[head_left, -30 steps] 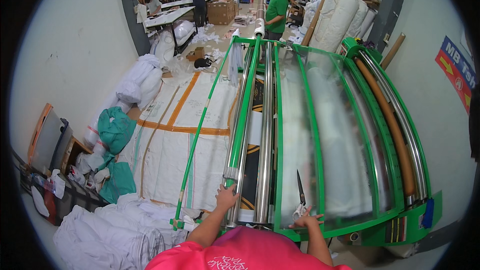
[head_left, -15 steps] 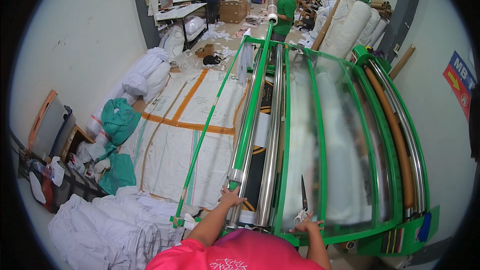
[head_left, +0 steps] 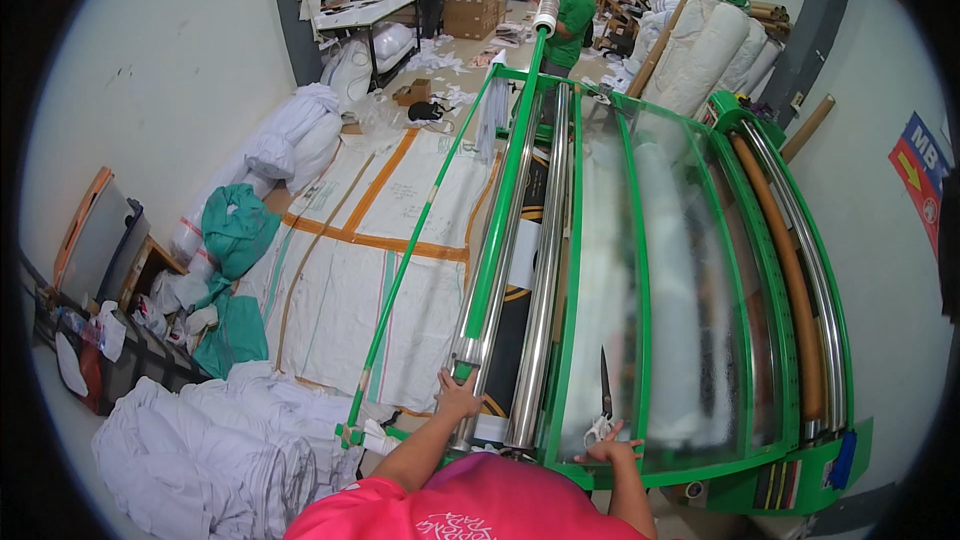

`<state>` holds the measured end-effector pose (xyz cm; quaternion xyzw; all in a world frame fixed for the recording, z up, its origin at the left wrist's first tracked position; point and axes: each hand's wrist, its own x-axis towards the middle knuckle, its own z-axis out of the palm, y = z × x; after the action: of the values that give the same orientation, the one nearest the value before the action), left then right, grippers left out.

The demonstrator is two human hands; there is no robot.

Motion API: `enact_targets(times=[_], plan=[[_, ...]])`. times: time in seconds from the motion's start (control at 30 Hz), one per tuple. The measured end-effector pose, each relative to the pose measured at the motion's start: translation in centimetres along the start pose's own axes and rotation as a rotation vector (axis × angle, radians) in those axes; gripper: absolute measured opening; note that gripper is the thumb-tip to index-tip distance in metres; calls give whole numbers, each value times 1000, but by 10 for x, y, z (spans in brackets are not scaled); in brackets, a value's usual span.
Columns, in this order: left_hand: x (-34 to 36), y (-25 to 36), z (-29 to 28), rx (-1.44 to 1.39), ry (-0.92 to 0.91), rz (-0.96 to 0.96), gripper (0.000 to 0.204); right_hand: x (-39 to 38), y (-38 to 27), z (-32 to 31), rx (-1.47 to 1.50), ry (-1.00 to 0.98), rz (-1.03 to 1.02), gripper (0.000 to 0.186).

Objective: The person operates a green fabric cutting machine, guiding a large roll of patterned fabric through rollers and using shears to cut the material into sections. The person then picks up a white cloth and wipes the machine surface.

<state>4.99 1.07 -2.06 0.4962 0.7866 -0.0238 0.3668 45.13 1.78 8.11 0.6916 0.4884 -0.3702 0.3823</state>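
The left hand [head_left: 458,395] is closing its fingers around the near end of the long green bar [head_left: 500,200] on the green machine [head_left: 770,270]. The right hand [head_left: 610,448] is lying flat with spread fingers on the clear cover [head_left: 690,270], just beside the scissors [head_left: 604,395], gripping nothing.

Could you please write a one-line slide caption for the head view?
Left hand on a green roller bar, right hand by scissors on frosted panel.

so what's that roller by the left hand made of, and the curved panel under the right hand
The roller looks like polished metal: silvery, with mirror-like streaks. The curved panel seems clear plastic or glass: pale rolls show hazily through it, within a green-painted frame.
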Motion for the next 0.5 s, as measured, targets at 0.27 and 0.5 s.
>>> enact_targets(times=[0.27, 0.5], plan=[[-5, 2, -1, 11, -24, -15, 99, 10, 3, 2, -41, -7, 1, 160], [-6, 5, 0, 48, -67, -24, 103, 17, 7, 7, -24, 7, 12, 158]])
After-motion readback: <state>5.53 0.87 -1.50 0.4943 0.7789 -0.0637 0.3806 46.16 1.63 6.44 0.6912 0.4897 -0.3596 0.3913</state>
